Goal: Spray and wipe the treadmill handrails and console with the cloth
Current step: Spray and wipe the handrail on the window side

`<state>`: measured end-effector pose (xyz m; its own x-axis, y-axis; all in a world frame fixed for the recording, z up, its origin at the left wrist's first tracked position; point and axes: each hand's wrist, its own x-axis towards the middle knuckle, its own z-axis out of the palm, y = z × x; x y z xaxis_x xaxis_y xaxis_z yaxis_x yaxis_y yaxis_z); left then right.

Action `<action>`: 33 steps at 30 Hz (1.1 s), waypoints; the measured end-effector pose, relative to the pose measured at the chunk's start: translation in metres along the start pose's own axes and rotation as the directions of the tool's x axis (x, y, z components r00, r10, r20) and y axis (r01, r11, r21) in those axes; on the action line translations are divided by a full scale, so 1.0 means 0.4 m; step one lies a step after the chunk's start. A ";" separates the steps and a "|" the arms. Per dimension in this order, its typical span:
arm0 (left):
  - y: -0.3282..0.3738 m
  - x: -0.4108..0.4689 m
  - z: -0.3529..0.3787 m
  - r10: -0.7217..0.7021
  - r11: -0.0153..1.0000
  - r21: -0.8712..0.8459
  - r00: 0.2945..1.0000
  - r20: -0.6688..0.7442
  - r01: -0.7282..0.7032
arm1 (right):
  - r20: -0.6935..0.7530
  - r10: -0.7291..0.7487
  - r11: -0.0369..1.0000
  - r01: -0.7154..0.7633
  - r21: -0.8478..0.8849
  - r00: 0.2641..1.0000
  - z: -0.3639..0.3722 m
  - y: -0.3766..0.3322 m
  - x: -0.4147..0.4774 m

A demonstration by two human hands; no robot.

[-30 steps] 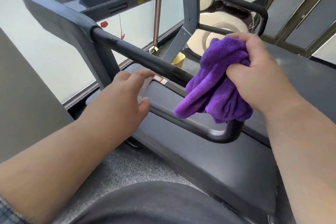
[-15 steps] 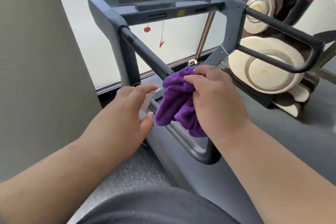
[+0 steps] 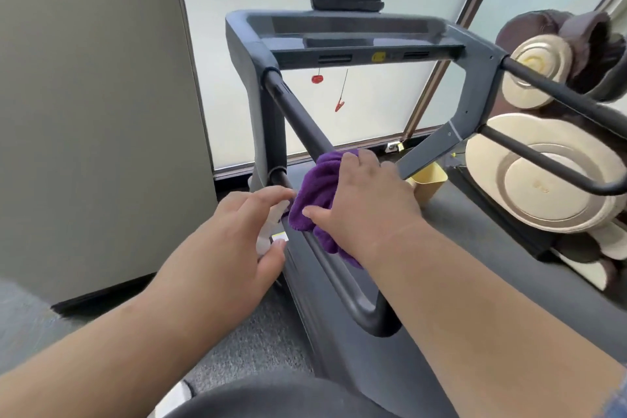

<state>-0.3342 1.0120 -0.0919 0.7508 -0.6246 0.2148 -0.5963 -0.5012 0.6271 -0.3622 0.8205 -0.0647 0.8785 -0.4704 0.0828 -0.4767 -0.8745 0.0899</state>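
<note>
The right hand (image 3: 359,210) is clamped on the crumpled purple microfibre cloth (image 3: 317,190), with its fingers curled over the top and its thumb on the near face. It presses the cloth round the black tubular left handrail (image 3: 298,119) of the grey treadmill (image 3: 475,85), about halfway along the bar.

At 8 o'clock from the cloth, the left hand (image 3: 234,241) is half closed — fingers and thumb curl round a white plastic spray bottle (image 3: 269,219), of which only slivers show. Its fingertips lie just beside the cloth's edge.

The grey console (image 3: 356,36) sits at 12 o'clock, well apart from both hands.

At 3 o'clock from the right hand, a yellow plastic bin (image 3: 429,180) stands by the foot of the right upright; its contents cannot be seen.

Against a second ago, the cloth has travelled from near the rail's rear bend forward to mid-bar, while the left hand keeps its place beside the rail.
</note>
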 end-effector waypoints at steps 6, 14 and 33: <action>-0.025 -0.002 0.003 -0.037 0.999 0.007 0.999 -0.021 0.037 | 0.209 0.096 0.959 -0.147 0.243 0.973 -0.026 0.014 0.099; -0.057 0.043 0.010 -0.080 0.996 -0.039 0.997 -0.003 0.079 | 0.217 0.071 0.983 -0.105 0.152 0.974 -0.009 -0.038 0.197; -0.266 0.339 -0.048 -0.009 0.985 -0.170 0.999 0.039 0.015 | 0.170 0.187 0.979 -0.198 0.051 0.968 0.003 -0.230 0.544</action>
<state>-0.1636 0.9920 -0.1152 0.7443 -0.6431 0.1800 -0.5280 -0.4017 0.7482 -0.1270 0.7985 -0.0561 0.7662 -0.6385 -0.0721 -0.6389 -0.7690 0.0211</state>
